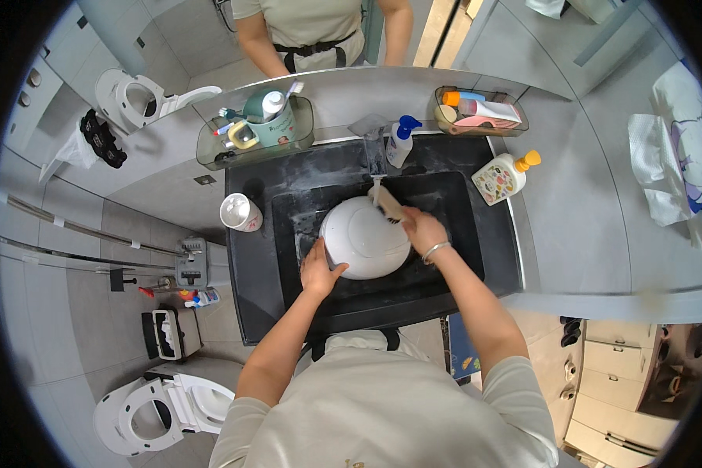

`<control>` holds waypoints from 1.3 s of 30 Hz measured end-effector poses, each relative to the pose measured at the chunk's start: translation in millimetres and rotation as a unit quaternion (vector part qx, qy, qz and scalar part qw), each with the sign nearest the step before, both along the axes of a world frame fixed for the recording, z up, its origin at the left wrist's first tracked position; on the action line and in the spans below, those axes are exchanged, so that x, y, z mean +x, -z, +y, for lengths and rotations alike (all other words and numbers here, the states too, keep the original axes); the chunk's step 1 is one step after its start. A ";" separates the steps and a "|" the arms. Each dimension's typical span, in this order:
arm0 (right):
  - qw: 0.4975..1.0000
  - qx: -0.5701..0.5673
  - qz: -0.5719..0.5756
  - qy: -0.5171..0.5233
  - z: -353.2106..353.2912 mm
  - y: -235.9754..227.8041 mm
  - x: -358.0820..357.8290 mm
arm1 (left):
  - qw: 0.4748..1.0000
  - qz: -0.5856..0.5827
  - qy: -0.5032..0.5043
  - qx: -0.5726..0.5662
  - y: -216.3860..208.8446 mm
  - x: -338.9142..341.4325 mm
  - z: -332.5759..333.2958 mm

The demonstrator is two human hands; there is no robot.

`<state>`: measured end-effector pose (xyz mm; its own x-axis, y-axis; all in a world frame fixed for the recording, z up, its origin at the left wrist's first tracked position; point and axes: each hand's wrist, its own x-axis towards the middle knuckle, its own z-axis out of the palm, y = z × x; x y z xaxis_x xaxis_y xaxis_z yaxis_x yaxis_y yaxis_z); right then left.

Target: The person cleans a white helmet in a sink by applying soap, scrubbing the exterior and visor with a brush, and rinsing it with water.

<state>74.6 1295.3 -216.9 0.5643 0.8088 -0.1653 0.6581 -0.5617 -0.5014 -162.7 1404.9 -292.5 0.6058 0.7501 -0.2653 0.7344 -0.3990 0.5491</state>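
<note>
A white bowl point(360, 242) lies upside down in the black sink point(288, 288), its round base facing up. My left hand point(318, 269) rests on the bowl's lower left side, thumb and fingers spread along its wall. In my right hand point(424, 232) is a scrubbing brush point(385, 203) with a pale wooden back and dark bristles, held at the bowl's upper right edge. Water runs in a thin stream from the faucet point(375, 152) onto the brush's far end. A bracelet circles my right wrist.
A blue-and-white pump bottle point(400, 142) stands right of the faucet. A yellow-topped bottle point(501, 178) sits at the right rim, a white cup point(241, 213) at the left. Trays of toiletries point(209, 148) line the back ledge under a mirror. A toilet point(152, 417) is at lower left.
</note>
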 end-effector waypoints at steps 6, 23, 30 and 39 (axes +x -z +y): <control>0.994 0.033 -0.038 -0.096 36.1 5.0 -5.8 | 0.997 -0.069 -0.047 -0.003 12.7 3.7 -16.1; 0.982 -0.147 -0.089 -0.081 49.8 -24.9 13.7 | 0.994 -0.024 -0.049 -0.095 16.1 5.7 -5.7; 0.966 -0.109 -0.093 -0.214 72.9 -21.3 -53.9 | 0.993 -0.017 -0.044 -0.109 18.9 3.5 -3.6; 0.976 -0.178 -0.087 -0.093 73.0 -33.0 -4.7 | 0.991 -0.041 -0.050 -0.116 19.5 2.2 -5.0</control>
